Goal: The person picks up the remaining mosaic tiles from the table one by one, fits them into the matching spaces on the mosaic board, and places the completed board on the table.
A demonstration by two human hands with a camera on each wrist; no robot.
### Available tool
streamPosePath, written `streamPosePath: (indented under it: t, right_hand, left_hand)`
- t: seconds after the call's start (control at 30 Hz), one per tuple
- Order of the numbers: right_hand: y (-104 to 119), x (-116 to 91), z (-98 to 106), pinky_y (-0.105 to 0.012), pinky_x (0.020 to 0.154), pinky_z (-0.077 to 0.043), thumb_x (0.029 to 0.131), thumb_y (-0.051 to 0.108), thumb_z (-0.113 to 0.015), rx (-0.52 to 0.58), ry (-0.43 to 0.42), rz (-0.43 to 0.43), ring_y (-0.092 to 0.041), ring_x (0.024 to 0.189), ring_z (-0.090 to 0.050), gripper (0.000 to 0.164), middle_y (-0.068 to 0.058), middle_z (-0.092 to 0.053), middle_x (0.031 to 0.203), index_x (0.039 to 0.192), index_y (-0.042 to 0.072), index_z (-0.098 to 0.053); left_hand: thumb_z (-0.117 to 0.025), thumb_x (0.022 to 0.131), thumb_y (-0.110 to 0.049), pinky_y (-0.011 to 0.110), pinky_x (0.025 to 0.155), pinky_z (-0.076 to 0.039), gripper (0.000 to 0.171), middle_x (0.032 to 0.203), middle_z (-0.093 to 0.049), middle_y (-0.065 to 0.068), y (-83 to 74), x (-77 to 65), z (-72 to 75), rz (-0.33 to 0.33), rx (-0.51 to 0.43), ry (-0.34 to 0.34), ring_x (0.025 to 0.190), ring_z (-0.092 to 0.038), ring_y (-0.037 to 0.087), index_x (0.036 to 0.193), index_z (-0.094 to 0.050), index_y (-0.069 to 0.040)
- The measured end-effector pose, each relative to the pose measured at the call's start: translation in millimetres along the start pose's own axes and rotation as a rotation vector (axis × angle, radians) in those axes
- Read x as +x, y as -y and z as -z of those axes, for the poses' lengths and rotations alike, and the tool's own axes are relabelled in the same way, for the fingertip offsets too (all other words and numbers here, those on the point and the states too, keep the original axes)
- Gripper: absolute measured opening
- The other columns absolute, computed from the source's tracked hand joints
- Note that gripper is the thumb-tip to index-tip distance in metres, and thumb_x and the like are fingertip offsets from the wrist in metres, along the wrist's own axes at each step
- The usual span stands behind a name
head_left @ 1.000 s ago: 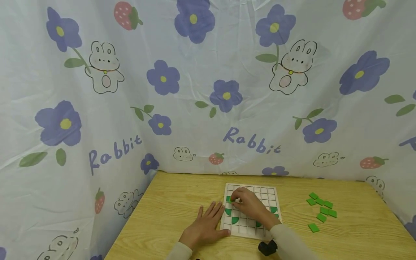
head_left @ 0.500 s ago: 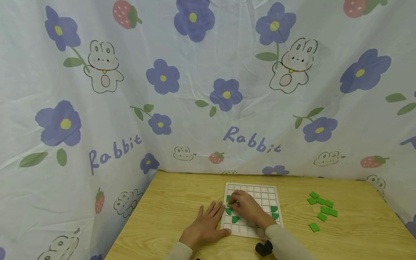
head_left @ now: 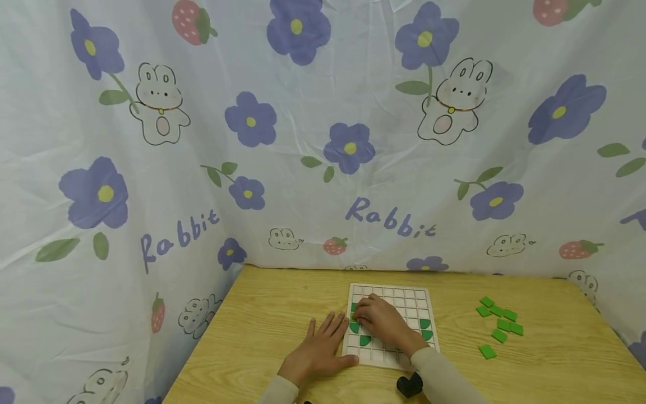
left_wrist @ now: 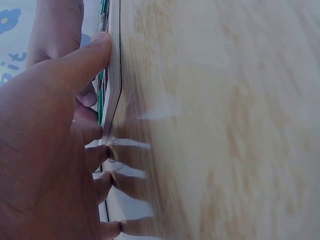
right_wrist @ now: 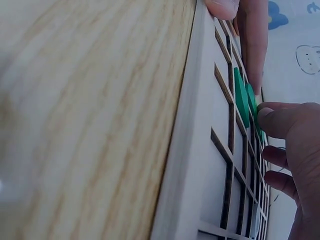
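A white grid board [head_left: 411,295] lies on the table, with dark green rounded pieces [head_left: 365,340] in some of its squares. Over its left part, my right hand [head_left: 384,324] pinches a small bright green square tile [head_left: 354,317] at the leftmost column, between dark green pieces. Fingers cover most of that tile. My left hand [head_left: 317,354] is spread flat on the table, its thumb at the board's near left corner. In the left wrist view, the thumb of the left hand [left_wrist: 45,130] rests on the board's rim [left_wrist: 115,65].
Several loose bright green square tiles [head_left: 503,325] lie right of the board on the wooden table [head_left: 272,303]. A black object [head_left: 409,385] sits by the right sleeve. A printed curtain [head_left: 303,213] hangs behind and to the left.
My right hand has shifted slightly left and toward me, bringing the bright green tile to the leftmost column. The left hand and the loose tiles stay put.
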State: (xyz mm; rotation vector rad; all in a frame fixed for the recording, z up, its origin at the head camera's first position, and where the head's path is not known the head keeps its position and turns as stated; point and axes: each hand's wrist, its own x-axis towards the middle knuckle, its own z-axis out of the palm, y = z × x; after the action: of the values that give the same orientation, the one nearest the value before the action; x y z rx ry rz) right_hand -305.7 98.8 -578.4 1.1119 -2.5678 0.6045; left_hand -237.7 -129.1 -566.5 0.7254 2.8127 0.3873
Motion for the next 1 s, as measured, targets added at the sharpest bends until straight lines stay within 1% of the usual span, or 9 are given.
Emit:
streamPosePath:
  t: [0.33, 0.57, 0.67, 0.7, 0.77, 0.83, 0.9, 0.93, 1.0]
  right_hand:
    - [0, -2, 1, -0.041, 0.095, -0.058, 0.101, 0.018, -0.076, 0.005, 0.018, -0.027, -0.017, 0.108, -0.064, 0.011, 0.003, -0.076, 0.117, 0.109, 0.019, -0.083]
    - [1, -2, 2, -0.040, 0.096, -0.058, 0.101, 0.018, -0.075, 0.012, 0.036, -0.034, -0.016, 0.109, -0.064, 0.010, 0.003, -0.077, 0.116, 0.108, 0.019, -0.082]
    - [2, -2, 3, -0.042, 0.097, -0.058, 0.101, 0.016, -0.075, 0.018, 0.029, -0.026, -0.018, 0.109, -0.065, 0.009, 0.002, -0.076, 0.116, 0.107, 0.019, -0.082]
    - [2, -2, 3, -0.044, 0.100, -0.058, 0.101, 0.015, -0.075, 0.018, 0.026, -0.023, -0.018, 0.110, -0.066, 0.009, 0.002, -0.076, 0.116, 0.106, 0.018, -0.082]
    - [2, -2, 4, -0.046, 0.101, -0.058, 0.100, 0.014, -0.076, 0.024, 0.017, -0.018, -0.020, 0.111, -0.067, 0.009, 0.001, -0.076, 0.116, 0.105, 0.018, -0.082]
    - [2, -3, 6, -0.046, 0.101, -0.058, 0.100, 0.013, -0.076, 0.029, 0.011, -0.017, -0.020, 0.111, -0.067, 0.009, 0.001, -0.075, 0.116, 0.105, 0.017, -0.082]
    - [3, -3, 8, -0.044, 0.098, -0.059, 0.099, 0.013, -0.077, 0.025, 0.002, -0.015, -0.019, 0.108, -0.068, 0.008, 0.001, -0.075, 0.114, 0.103, 0.017, -0.082]
    - [3, -3, 9, -0.041, 0.092, -0.060, 0.099, 0.012, -0.077, 0.028, -0.002, -0.020, -0.017, 0.105, -0.067, 0.008, 0.002, -0.074, 0.112, 0.103, 0.018, -0.082]
    - [3, -3, 13, -0.037, 0.087, -0.061, 0.099, 0.012, -0.077, 0.025, -0.006, -0.037, -0.015, 0.101, -0.067, 0.009, 0.004, -0.074, 0.109, 0.104, 0.018, -0.083]
  left_hand:
    - [-0.051, 0.102, -0.073, 0.073, 0.129, -0.012, 0.095, 0.181, -0.015, 0.004, 1.1, 1.9, -1.4, 0.005, -0.006, 0.004, 0.168, -0.011, 0.032, 0.173, -0.020, -0.016]
    - [-0.051, 0.102, -0.073, 0.073, 0.129, -0.011, 0.095, 0.181, -0.015, 0.003, 0.2, 0.6, -1.5, 0.011, -0.018, 0.006, 0.168, -0.010, 0.032, 0.173, -0.020, -0.017]
    - [-0.052, 0.102, -0.072, 0.072, 0.129, -0.011, 0.095, 0.181, -0.015, 0.004, -1.2, -0.1, 0.2, 0.012, -0.025, 0.006, 0.168, -0.011, 0.032, 0.173, -0.021, -0.017]
    - [-0.052, 0.102, -0.072, 0.072, 0.129, -0.011, 0.095, 0.181, -0.015, 0.004, -1.6, -0.4, 0.8, 0.011, -0.028, 0.007, 0.168, -0.011, 0.032, 0.173, -0.021, -0.017]
    - [-0.052, 0.102, -0.071, 0.072, 0.129, -0.011, 0.094, 0.181, -0.016, 0.004, -2.4, -0.8, 2.0, 0.010, -0.032, 0.008, 0.168, -0.011, 0.033, 0.173, -0.021, -0.016]
    - [-0.052, 0.102, -0.071, 0.072, 0.129, -0.010, 0.094, 0.181, -0.016, 0.005, -2.8, -1.1, 2.7, 0.009, -0.037, 0.009, 0.168, -0.011, 0.033, 0.172, -0.022, -0.016]
    - [-0.053, 0.102, -0.070, 0.072, 0.129, -0.011, 0.094, 0.181, -0.016, 0.005, -2.9, -1.2, 3.0, 0.011, -0.032, 0.006, 0.168, -0.011, 0.033, 0.172, -0.022, -0.016]
    - [-0.053, 0.102, -0.070, 0.072, 0.129, -0.011, 0.094, 0.181, -0.017, 0.005, -2.9, -1.2, 2.9, 0.013, -0.030, 0.004, 0.168, -0.012, 0.033, 0.172, -0.023, -0.016]
    - [-0.054, 0.102, -0.070, 0.072, 0.129, -0.011, 0.094, 0.180, -0.017, 0.005, -2.8, -1.2, 2.5, 0.016, -0.026, 0.000, 0.168, -0.012, 0.033, 0.172, -0.023, -0.016]
